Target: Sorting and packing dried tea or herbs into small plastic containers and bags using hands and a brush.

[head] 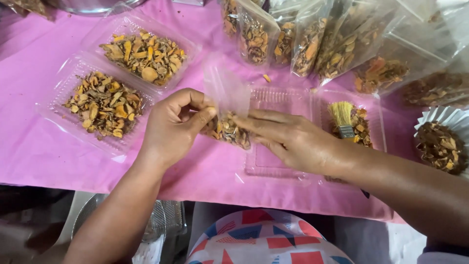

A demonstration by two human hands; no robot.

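- Patterned cloth in white, red and blue [266, 242] lies nearest the camera at 6 o'clock, below the pink tablecloth [44, 156].
- At centre, a small clear plastic pouch partly filled with dried orange-brown slices [228, 128] is held between both hands.
- Left hand [173, 124] — thumb and forefinger are pinched on the pouch's left edge, the other fingers curled.
- Right hand [290, 139] — its fingers are laid nearly flat and close together along the pouch's lower right side.
- Handling judged best: the mouth kept upward and the grip kept above the contents, so nothing is spilled.
- At 10 o'clock, two clear plastic trays [105, 105] [146, 54] are heaped with the same slices.
- At 12 to 2 o'clock, filled clear bags [312, 44] are stood in a row.
- At 3 o'clock, a straw-bristled brush [342, 117] is seen in a clear tray, and a white pleated paper cup [442, 142] holds darker pieces.
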